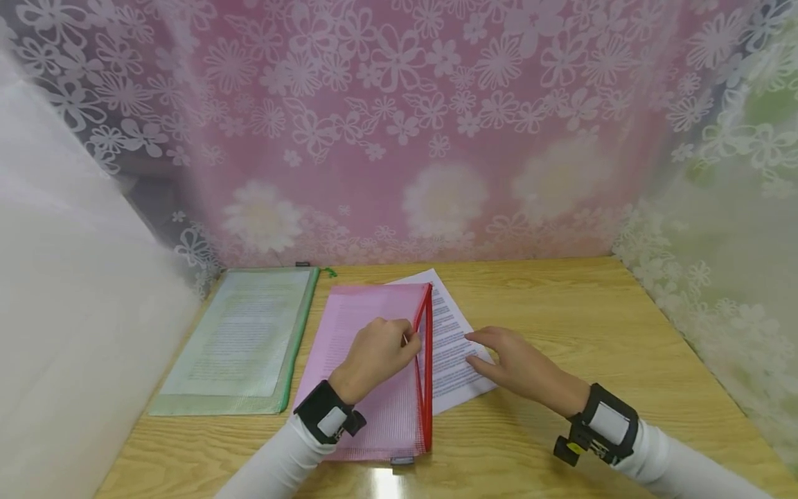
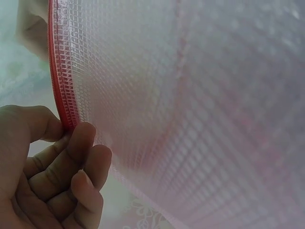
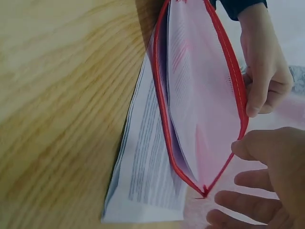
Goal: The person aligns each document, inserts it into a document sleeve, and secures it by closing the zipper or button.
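Note:
A pink mesh zip pouch (image 1: pixel 374 430) with a red zipper edge (image 1: pixel 427 388) lies on the table, its mouth parted on the right side. My left hand (image 1: pixel 382 353) pinches the upper zipper edge and holds it raised. In the left wrist view the thumb and fingers (image 2: pixel 82 145) meet at the red edge. Printed paper (image 1: pixel 455 346) sticks out from beneath the pouch to the right. My right hand (image 1: pixel 520 364) hovers beside the paper, fingers parted and holding nothing. Pale sheets (image 3: pixel 177 114) show inside the pouch's mouth in the right wrist view.
A green mesh zip pouch (image 1: pixel 280 403) with printed sheets inside lies at the left, its green zipper pull (image 1: pixel 330 272) at the back corner. The wooden table (image 1: pixel 561 291) meets a pink floral curtain (image 1: pixel 349 173) behind and pale curtains at both sides.

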Motion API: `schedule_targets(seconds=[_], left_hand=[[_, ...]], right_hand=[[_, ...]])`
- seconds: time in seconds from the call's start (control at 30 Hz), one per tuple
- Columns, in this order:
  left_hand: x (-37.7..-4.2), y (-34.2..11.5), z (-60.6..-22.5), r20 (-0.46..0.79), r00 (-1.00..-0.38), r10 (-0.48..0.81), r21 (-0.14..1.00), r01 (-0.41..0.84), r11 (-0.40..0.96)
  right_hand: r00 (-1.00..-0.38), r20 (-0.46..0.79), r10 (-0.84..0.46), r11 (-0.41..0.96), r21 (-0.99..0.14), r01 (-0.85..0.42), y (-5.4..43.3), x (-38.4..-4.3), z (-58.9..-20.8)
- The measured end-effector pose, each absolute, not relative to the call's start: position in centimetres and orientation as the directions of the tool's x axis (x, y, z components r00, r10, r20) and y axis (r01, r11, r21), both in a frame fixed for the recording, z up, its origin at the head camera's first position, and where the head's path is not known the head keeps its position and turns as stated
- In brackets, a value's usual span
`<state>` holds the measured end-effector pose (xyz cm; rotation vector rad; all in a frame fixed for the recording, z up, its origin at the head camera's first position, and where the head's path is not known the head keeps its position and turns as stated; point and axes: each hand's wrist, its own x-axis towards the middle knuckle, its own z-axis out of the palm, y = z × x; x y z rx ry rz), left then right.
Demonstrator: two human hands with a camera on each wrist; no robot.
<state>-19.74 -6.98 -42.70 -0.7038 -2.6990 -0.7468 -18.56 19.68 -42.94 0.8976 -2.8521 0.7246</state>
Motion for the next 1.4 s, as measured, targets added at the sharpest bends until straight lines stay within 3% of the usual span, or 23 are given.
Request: schedule_targets(seconds=[0.27,0.37,0.5,0.9,1.2,1.4], left_hand=[[-19.8,-7.0,-42.6,0.378,-0.842,0.386,0.401,0.524,0.751],[-19.8,-7.0,-42.5,0.380,-0.841,0.385,0.407,0.525,0.747],[-19.8,-7.1,-42.7,0.377,-0.843,0.385,0.406,0.524,0.749],[-19.6,-7.0,-42.9,0.363,-0.851,0.381,0.407,0.512,0.756],[-19.8,-7.0,-42.6,0.340,-0.859,0.382,0.412,0.501,0.761],[-19.7,-7.1,-42.7,0.330,-0.863,0.383,0.423,0.498,0.757]], right_hand=[[-0.637,0.496,-0.590,0.729,-0.012,-0.684,20.7,-17.9,-42.9],[-0.613,0.525,-0.591,0.749,0.074,-0.658,21.1,-17.8,-43.1],[-0.631,0.530,-0.567,0.783,0.108,-0.613,21.5,-18.1,-43.4],[-0.691,0.512,-0.510,0.809,0.012,-0.587,20.4,-22.6,-45.4],[-0.822,0.324,-0.469,0.798,-0.244,-0.551,17.5,-28.1,-45.1],[-0.842,0.206,-0.498,0.755,-0.374,-0.538,16.2,-30.8,-45.0]])
